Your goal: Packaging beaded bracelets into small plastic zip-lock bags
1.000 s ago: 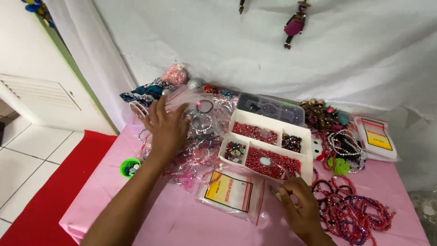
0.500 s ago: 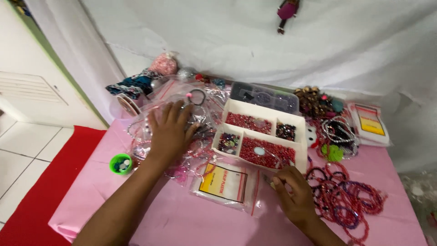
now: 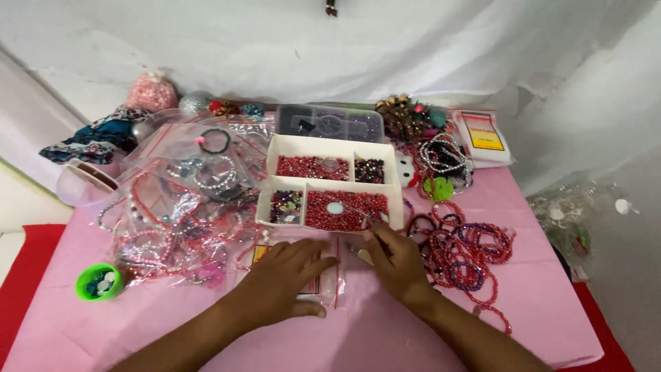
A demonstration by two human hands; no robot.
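Note:
My left hand (image 3: 286, 279) lies flat, fingers spread, on a clear zip bag (image 3: 329, 284) holding a yellow and red card, just in front of the white divided bead tray (image 3: 334, 145). My right hand (image 3: 398, 265) sits beside it, fingertips pinched together at the tray's front right corner. What they pinch is too small to see. The tray's compartments hold red beads (image 3: 344, 210), dark beads and mixed coloured beads.
A heap of clear bags with bracelets (image 3: 179, 207) lies to the left and a small green cup (image 3: 98, 282) sits near the left table edge. Beaded strings (image 3: 468, 251) pile up on the right. A dark plastic organiser box (image 3: 329, 122) stands behind the tray. The pink tablecloth (image 3: 537, 303) ends close on the right.
My left hand has come off the heap of bags on the left and now rests on the flat card bag in front of the tray. The right hand stays near the tray's front corner.

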